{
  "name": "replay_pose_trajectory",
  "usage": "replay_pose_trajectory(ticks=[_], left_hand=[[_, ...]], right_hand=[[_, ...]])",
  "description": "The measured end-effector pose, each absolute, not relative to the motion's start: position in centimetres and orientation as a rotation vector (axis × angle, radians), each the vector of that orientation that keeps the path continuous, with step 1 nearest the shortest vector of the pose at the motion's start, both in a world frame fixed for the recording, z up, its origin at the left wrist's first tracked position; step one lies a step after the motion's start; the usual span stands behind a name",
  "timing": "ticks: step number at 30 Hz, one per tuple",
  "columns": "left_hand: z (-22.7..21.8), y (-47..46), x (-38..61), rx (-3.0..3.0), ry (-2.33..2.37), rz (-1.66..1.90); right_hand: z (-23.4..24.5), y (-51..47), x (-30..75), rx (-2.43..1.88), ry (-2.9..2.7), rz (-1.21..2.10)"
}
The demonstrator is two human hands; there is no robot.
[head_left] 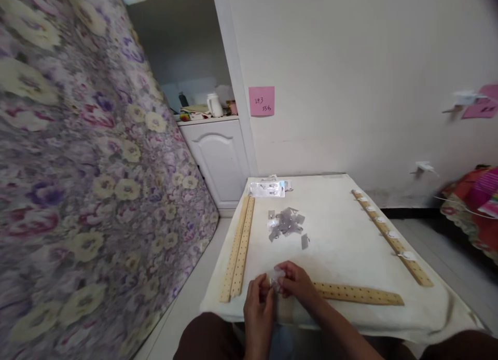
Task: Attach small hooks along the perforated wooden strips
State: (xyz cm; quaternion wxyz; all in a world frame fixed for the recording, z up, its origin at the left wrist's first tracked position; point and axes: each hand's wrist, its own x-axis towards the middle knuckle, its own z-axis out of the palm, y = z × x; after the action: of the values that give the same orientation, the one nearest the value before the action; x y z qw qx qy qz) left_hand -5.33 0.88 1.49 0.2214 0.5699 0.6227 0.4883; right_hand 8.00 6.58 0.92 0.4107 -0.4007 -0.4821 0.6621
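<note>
My left hand (258, 301) and my right hand (298, 283) meet at the near edge of the white table (342, 246). Both pinch a small clear plastic packet (277, 277) between their fingertips. Just right of my hands lies a perforated wooden strip (358, 293), running along the table's front. Farther back in the middle sits a heap of small grey packets (286, 224). One grey packet (305, 240) lies apart from the heap.
Two wooden strips (238, 251) lie side by side at the table's left edge. Another strip with several white pieces on it (391, 241) runs along the right. A clear bag (266, 189) rests at the back. A floral mattress (78, 168) leans on the left. A pink note (261, 101) sticks to the wall.
</note>
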Motion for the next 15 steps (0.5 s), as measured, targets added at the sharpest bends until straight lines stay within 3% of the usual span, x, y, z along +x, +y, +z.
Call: replay_pose_trajectory(ticks=[7, 15], left_hand=[[0.3, 0.5, -6.3, 1.328, 1.687, 1.31], [-1.0, 0.6, -7.5, 1.227, 1.816, 1.346]], right_hand=[[0.6, 7.2, 7.0, -1.082, -1.392, 1.604], [0.6, 8.4, 5.3, -1.145, -1.838, 1.091]])
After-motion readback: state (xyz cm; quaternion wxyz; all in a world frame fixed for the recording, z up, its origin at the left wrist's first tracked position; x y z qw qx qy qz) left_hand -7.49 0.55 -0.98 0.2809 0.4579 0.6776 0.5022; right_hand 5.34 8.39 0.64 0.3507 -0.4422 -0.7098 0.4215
